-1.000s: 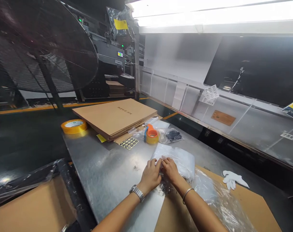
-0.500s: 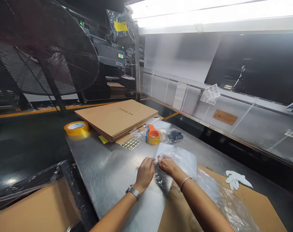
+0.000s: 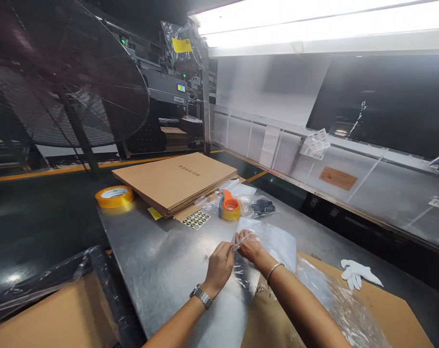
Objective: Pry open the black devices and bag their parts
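With its fingertips, my left hand [image 3: 219, 267] pinches the edge of a clear plastic bag [image 3: 238, 243] above the metal tabletop. Just to the right, my right hand [image 3: 249, 246] has its fingers curled on the same plastic. A flat pile of whitish translucent bags [image 3: 282, 240] lies behind and beside the right hand. Under the hands, small dark marks or bits show through shiny film, too unclear to name. A tape dispenser [image 3: 230, 207] with an orange top stands just beyond the hands.
Flat cardboard [image 3: 176, 176] is stacked at the back left. Around it are a yellow tape roll [image 3: 114, 197], a sticker sheet [image 3: 196, 220] and a bagged black item [image 3: 262, 206]. A white glove [image 3: 360, 273] and crumpled film [image 3: 346, 309] lie right, over brown cardboard [image 3: 396, 314].
My left hand has drawn slightly down, with the plastic edge stretched between both hands. The right hand stays nearly in place. The view has shifted slightly.
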A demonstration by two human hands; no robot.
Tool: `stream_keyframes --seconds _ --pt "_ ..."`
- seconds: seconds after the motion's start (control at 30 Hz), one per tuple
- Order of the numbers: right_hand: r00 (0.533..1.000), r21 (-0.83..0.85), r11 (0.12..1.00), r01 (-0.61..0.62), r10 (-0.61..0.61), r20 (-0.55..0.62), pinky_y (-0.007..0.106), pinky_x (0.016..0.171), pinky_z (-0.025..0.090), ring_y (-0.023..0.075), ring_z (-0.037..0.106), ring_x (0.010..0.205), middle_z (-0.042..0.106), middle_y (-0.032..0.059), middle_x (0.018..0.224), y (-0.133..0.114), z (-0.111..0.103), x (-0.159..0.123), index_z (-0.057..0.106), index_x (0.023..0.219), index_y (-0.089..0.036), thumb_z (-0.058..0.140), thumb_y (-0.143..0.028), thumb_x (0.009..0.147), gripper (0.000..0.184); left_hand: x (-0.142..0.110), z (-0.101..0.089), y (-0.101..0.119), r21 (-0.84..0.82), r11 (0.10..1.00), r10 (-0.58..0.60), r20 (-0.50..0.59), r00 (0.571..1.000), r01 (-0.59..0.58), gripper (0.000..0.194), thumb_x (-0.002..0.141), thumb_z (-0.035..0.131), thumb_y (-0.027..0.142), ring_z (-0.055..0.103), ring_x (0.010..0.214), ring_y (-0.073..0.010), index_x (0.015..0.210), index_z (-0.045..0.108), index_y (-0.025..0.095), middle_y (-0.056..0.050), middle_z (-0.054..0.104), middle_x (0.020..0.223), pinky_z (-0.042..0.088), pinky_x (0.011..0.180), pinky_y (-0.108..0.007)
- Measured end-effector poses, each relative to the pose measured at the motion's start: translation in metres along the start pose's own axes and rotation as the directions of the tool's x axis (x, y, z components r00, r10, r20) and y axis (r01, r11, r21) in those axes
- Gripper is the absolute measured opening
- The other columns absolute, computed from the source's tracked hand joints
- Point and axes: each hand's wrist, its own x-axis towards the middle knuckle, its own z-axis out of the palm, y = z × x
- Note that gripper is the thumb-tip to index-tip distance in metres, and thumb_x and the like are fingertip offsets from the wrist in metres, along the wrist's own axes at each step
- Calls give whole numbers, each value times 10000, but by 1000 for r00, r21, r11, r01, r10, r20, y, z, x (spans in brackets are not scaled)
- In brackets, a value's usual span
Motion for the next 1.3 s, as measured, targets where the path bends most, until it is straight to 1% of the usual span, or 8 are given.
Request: stream_keyframes --seconds 0.2,0.4,0.5,0.8,0.97,1.07,1.13,1.3 --pt "992 -34 994 -100 97 -74 399 798 498 192 581 960 557 69 1144 -8 9 7 515 1162 -163 534 -307 886 312 0 2 -4 11 1000 -15 5 1000 15 230 836 354 122 612 759 -185 817 574 190 -42 631 784 499 678 -307" --pt "995 -19 997 -68 67 -80 367 757 513 174 595 908 575 62 1102 -7 27 8 530 1132 -155 533 -305 887 287 -5 7 -6 83 996 -28 45 999 25 248 788 425 102 576 869 -219 974 568 181 -66 599 898 490 772 -362" --pt "994 -6 1000 -16 15 -107 374 766 510 179 592 921 571 64 1113 -7 30 -6 529 1136 -156 535 -309 886 293 -8 9 -13 122 991 -62 40 997 57 312 784 423 95 555 917 -241 1063 542 170 -93 576 982 478 804 -402" --pt "985 109 989 100 -82 -153 350 742 517 162 600 880 587 56 1070 -12 17 -66 545 1103 -153 530 -295 890 256 -9 11 -28 59 992 -116 74 990 112 261 793 405 105 574 864 -235 974 578 179 -74 608 888 481 777 -388" --pt "980 280 960 -24 78 -184 329 712 523 148 607 837 599 48 1025 -7 9 -90 546 1097 -151 525 -283 894 243 -38 -3 -5 -68 992 -106 10 994 106 361 784 481 192 489 1059 -281 1142 498 141 -140 547 1106 395 930 -495" --pt "948 423 898 -121 231 -220 337 725 519 150 606 843 603 45 1013 -4 1 -98 548 1091 -155 518 -288 897 237 -68 -7 17 -184 978 -98 7 995 98 250 807 447 207 519 1029 -249 1029 556 173 -113 579 1026 416 930 -459" --pt "916 530 833 -156 323 -237 335 726 516 146 606 833 609 38 982 -2 -5 -103 557 1064 -153 515 -293 899 221 -83 -4 28 -256 957 -131 52 990 140 210 827 415 204 578 935 -217 960 577 187 -89 614 937 480 855 -404" --pt "821 766 621 -168 518 -240 312 705 504 127 601 779 620 22 915 -2 -20 -116 580 980 -152 492 -323 908 205 -84 22 35 -365 861 -310 176 934 354 343 826 397 163 640 922 -202 1143 525 134 -122 665 1024 531 791 -360"
